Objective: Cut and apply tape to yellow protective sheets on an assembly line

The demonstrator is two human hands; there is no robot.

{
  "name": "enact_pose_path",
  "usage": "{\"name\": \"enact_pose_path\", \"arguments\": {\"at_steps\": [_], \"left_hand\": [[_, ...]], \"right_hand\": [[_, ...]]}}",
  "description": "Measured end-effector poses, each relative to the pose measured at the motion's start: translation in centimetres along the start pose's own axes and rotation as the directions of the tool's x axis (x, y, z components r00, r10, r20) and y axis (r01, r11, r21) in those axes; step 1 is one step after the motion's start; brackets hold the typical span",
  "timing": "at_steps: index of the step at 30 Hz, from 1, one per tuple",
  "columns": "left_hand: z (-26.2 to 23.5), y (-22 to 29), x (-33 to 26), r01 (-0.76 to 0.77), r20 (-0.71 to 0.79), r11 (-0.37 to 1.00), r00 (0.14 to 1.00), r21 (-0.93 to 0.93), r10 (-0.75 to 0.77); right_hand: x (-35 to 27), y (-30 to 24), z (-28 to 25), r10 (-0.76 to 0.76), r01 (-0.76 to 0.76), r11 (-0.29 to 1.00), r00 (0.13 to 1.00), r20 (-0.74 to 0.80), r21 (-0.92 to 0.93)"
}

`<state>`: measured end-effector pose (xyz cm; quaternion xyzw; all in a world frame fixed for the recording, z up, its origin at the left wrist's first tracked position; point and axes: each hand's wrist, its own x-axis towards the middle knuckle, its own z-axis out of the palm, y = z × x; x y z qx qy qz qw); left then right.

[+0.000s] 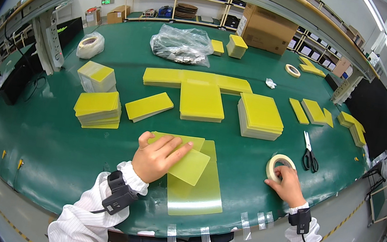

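Note:
My left hand [156, 158], fingers bent and close together, grips a small yellow sheet [191, 166] by its upper left part. The sheet lies askew over a larger yellow sheet [196, 200] near the table's front edge. Another thin yellow piece [194, 141] shows just beyond the fingers; how the pieces overlap under the hand is hidden. To the right, my right hand [288, 187] holds the near side of a roll of cream masking tape [273, 160], thumb and fingers closed about its rim. Black-handled scissors [309, 157] lie just right of the tape.
Stacks of yellow sheets [261, 114] stand beyond my hands, some joined in a T shape [202, 99]. Farther back are a clear plastic bag [180, 45], a wrapped tape roll [90, 45] and a cardboard box [267, 30]. Clear tape strips [246, 225] hang at the front edge.

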<state>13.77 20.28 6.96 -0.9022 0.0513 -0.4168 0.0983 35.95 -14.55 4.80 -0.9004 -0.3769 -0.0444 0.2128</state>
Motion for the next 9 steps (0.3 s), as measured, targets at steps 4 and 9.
{"name": "enact_pose_path", "arguments": {"at_steps": [4,9], "left_hand": [[0.1,-0.1,-0.6,0.032,-0.025,0.999,0.999,-0.009,-0.032],[-0.6,0.2,-1.3,0.011,0.029,1.0,1.0,-0.013,-0.011]], "right_hand": [[2.2,2.2,-0.6,0.072,-0.084,0.991,0.99,-0.121,-0.102],[5.3,-0.4,0.4,-0.098,0.106,0.994,0.979,-0.178,0.033]]}}
